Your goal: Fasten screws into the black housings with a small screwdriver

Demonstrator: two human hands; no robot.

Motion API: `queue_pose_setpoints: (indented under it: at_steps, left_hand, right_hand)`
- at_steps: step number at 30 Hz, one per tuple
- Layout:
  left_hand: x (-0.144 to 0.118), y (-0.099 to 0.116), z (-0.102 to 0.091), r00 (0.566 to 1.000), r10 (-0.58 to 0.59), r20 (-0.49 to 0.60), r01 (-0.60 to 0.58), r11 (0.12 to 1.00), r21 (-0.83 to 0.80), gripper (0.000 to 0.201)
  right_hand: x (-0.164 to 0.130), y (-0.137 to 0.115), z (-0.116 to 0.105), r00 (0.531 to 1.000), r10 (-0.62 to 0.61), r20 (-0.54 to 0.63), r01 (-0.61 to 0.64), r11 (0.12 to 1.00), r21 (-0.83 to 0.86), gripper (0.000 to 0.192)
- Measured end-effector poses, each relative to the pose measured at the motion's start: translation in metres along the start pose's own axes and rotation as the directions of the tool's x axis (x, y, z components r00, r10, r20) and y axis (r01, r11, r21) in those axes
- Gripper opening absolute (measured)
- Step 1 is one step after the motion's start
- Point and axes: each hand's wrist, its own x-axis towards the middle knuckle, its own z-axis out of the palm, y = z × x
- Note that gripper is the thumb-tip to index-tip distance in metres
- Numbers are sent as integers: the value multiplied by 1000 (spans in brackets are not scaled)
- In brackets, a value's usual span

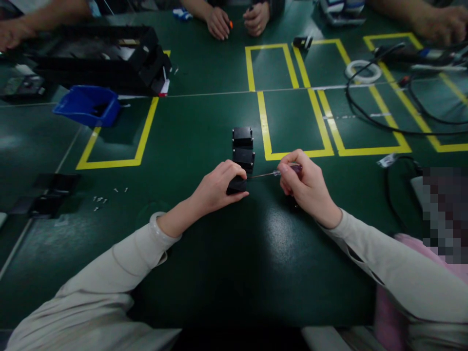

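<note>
My left hand grips a small black block resting on the green table. My right hand holds a thin screwdriver with a purple handle, lying nearly level, its tip at the right side of that block. Two more black blocks stand in a row just behind the held one, touching each other.
Yellow tape rectangles mark the table beyond. A blue bin and a black tray sit far left, small screws near left. Black cables and a white tape ring lie right. Other people's hands work at the far edge.
</note>
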Motion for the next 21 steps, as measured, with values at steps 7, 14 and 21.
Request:
queue_pose_setpoints:
  at_steps: [7,14,21]
  left_hand:
    - [-1,-1,1,1000,12,-13,-12,1000,-12,32]
    - [-1,-1,1,1000,3,-9,-3,1000,-9,32]
    - [-2,-3,2,1000,6,-16,-6,1000,-15,31]
  right_hand:
    - [0,0,0,1000,11,5,-11,998,56,14]
    - [0,0,1,1000,12,2,-12,1000,14,17]
    - [0,0,1,1000,10,13,-10,1000,4,16]
